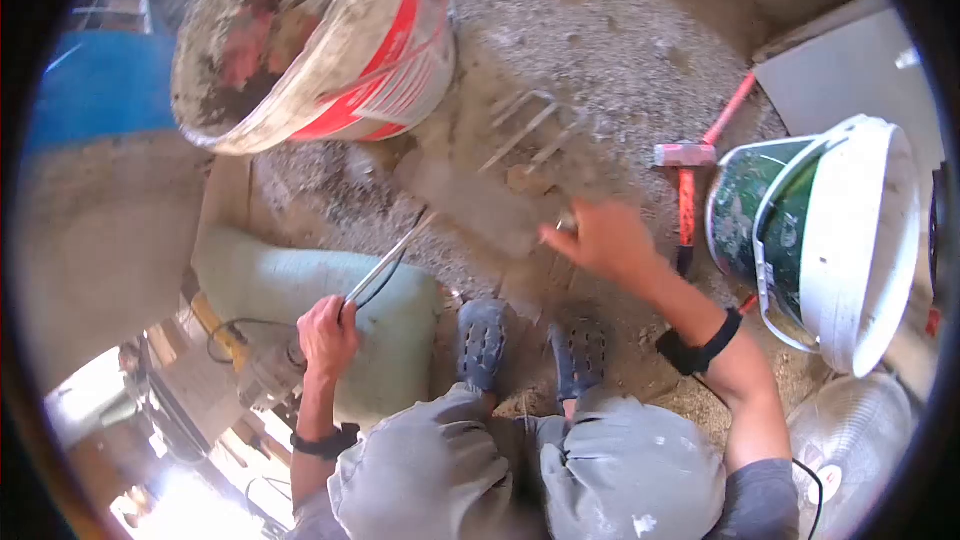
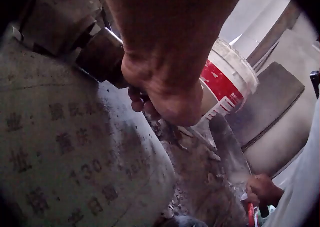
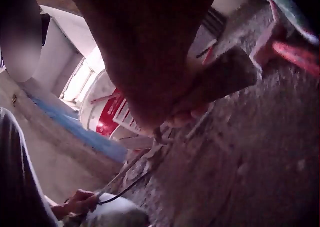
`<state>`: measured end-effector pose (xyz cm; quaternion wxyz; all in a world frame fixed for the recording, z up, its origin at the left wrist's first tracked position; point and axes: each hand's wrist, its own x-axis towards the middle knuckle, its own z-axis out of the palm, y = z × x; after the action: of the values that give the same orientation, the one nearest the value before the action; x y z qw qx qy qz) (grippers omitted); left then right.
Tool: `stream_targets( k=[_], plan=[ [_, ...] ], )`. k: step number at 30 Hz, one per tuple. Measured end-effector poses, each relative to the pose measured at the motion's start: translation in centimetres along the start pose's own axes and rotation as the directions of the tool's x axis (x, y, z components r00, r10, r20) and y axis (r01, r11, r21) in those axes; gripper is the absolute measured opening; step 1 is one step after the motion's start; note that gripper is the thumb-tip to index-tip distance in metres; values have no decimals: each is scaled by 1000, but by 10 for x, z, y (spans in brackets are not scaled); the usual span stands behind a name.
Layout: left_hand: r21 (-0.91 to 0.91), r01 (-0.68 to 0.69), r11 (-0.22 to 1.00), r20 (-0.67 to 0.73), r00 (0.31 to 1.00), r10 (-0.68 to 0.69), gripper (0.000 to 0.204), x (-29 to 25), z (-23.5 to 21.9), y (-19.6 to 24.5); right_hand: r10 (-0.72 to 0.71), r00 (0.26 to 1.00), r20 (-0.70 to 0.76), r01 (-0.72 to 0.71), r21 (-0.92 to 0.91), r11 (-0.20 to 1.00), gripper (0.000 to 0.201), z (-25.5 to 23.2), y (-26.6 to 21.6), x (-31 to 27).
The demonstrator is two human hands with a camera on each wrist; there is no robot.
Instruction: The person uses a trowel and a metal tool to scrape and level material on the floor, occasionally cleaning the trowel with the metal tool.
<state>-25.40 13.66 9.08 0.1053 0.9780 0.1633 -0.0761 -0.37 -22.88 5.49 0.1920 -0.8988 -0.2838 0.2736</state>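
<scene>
Trowel (image 1: 490, 215) in right grip (image 1: 612, 240), blade (image 1: 455, 195) leftward

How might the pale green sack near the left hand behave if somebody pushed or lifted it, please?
The sack looks full and bulging, so it is probably heavy for its size. Its rounded sides show no handle, so it may be awkward to grip. Its broad, low shape suggests it would drag or sag rather than roll.

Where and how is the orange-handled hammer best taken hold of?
The hammer is probably best gripped round its handle, from above and the person's side: the slim handle points toward the person, the blocky head lies beyond, and the green bucket is close on the right.
</scene>
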Motion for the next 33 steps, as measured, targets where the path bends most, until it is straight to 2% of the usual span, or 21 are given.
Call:
stream_targets(
  k=[1,4,7,10,13,16,17,19,21,23,26,29,32,33],
  plan=[
    [0,-11,1000,-7,1000,11,17,-1,0,0,-42,998,51,40,46,998,64,15,-12,-7],
    [-72,-23,997,-35,999,21,16,0,-1,3,-246,966,86,236,110,966,61,63,-50,-18],
    [-8,-41,999,16,999,41,12,-3,-1,-5,-343,939,16,340,104,935,59,84,-63,-11],
    [-241,9,971,-6,1000,-11,17,1,-7,0,-370,929,-10,369,105,924,57,81,-52,-11],
    [-647,92,757,-89,977,-195,32,33,-18,23,-338,939,-59,339,-4,941,55,67,-33,-31],
    [-323,-107,940,-33,994,102,59,97,-46,100,-293,955,-37,292,-37,956,54,65,-18,-49],
    [-204,-190,960,-10,981,192,67,118,-42,128,-287,957,-52,285,-39,958,53,63,-17,-52],
    [-46,-444,895,-97,894,438,83,162,-21,178,-271,959,-84,269,-31,963,53,63,-22,-57],
    [13,-538,843,-29,842,538,88,197,1,219,-274,957,-93,276,5,961,52,66,-30,-57],
    [144,-595,791,189,801,568,76,222,4,255,-294,949,-113,300,41,953,51,72,-39,-52],
    [482,-539,691,227,838,496,64,239,36,277,-331,932,-148,343,58,938,49,82,-48,-45],
    [192,-584,789,421,775,471,58,261,14,268,-343,929,-140,354,59,933,48,86,-57,-41],
    [66,-517,853,387,801,456,61,291,14,243,-324,941,-98,334,109,936,46,83,-70,-36],
    [55,-540,840,378,790,483,61,295,15,238,-322,943,-86,330,117,937,46,79,-75,-34]
  ],
)
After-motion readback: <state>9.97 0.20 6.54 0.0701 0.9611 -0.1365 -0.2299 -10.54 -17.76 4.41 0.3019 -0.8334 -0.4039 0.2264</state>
